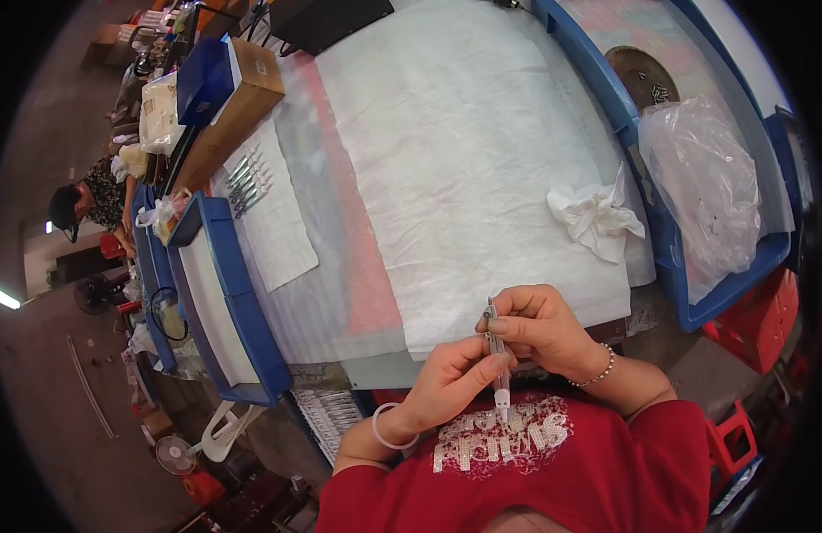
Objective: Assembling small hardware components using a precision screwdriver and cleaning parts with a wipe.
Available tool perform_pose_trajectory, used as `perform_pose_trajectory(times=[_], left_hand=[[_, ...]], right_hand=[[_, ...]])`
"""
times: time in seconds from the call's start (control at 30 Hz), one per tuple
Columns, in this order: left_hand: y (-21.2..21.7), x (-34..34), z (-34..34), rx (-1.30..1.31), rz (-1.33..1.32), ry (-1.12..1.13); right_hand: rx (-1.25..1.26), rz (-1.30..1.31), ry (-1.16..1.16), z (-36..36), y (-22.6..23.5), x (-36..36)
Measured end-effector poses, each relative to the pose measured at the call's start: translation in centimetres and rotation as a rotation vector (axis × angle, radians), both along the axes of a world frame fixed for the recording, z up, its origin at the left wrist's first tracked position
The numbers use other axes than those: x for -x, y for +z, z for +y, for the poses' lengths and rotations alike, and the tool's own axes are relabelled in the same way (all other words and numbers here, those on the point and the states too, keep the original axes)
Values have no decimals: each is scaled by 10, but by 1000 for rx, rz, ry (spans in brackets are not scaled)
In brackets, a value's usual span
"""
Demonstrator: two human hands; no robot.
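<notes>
At the far left a dim concrete floor [38, 373] shows, with a small fan [175, 454] low down and another person [89, 200] in a dark cap bent at the next station. Beside them runs a row of blue trays [238, 293] along the left edge of the worktop [340, 293]. Above these lie a cardboard box [238, 111] with a blue box [202, 80] on it, and a strip of white paper [282, 222] carrying a row of metal tweezers [248, 184]. The worktop itself is covered by clear film with a pink stripe, and over its middle a large creased white sheet [464, 151] is spread.

Near the lower edge, just off the front of the worktop, the left hand [446, 384] wears a pale bangle and its fingers pinch the lower part of a slim pale pen-like tool [499, 364]. The right hand [544, 330], with a bead bracelet, grasps the upper end of the same tool, fingers clenched round it. The tool stands nearly upright between both hands, above the person's red shirt [553, 471].

Further right a crumpled white tissue [597, 218] lies on the sheet. Beyond it a long blue tray [659, 240] holds a clear plastic bag [708, 191] and a round dark dish [646, 75]. Red stools [757, 324] stand below it.
</notes>
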State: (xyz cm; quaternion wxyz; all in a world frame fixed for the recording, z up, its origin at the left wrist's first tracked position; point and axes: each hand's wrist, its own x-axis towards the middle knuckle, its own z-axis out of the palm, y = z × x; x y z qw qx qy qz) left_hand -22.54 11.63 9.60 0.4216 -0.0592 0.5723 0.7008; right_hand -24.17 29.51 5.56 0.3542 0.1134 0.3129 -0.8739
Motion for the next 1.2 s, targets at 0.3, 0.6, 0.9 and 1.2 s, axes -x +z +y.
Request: perform_pose_trajectory(times=[0.3, 0.6, 0.9, 1.2], left_hand=[[-1, -23, -7, 0, 48, 26], [10, -76, -50, 21, 154, 207], [-48, -196, -138, 102, 240, 776], [-151, -321, -139, 600, 343, 841]], right_hand=[[-86, 6, 57, -3, 12, -15], [-411, 436, 205, -49, 21, -54], [-517, 674, 366, -146, 62, -83], [-342, 1126, 883, -384, 5, -152]])
